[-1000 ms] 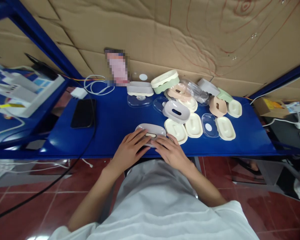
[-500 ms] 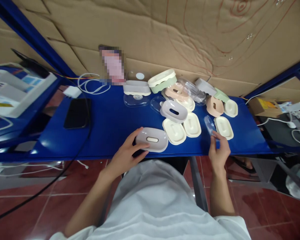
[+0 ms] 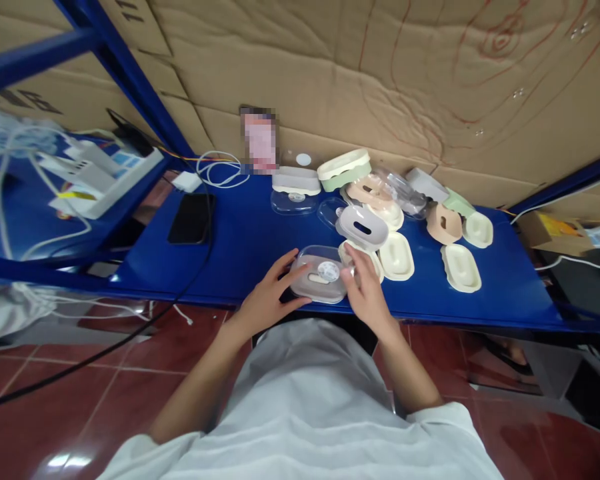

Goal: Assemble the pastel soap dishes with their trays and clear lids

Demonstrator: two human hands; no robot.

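Left hand (image 3: 270,297), fingers spread, and right hand (image 3: 367,293), pinching, hold one grey box (image 3: 320,291) under one clear lid (image 3: 311,260); one phone (image 3: 193,218) lies well apart on the worktop (image 3: 240,250).

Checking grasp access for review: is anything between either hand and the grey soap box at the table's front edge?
Nothing visible does. The left hand holds the grey soap box by its left end; the right hand holds the clear lid set on it.

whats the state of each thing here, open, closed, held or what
grey box, under clear lid, gripped by left hand
clear lid, resting on grey box, right hand on its edge
green box, closed with cream top
phone, lying flat, screen dark
second grey box, uncovered, untouched
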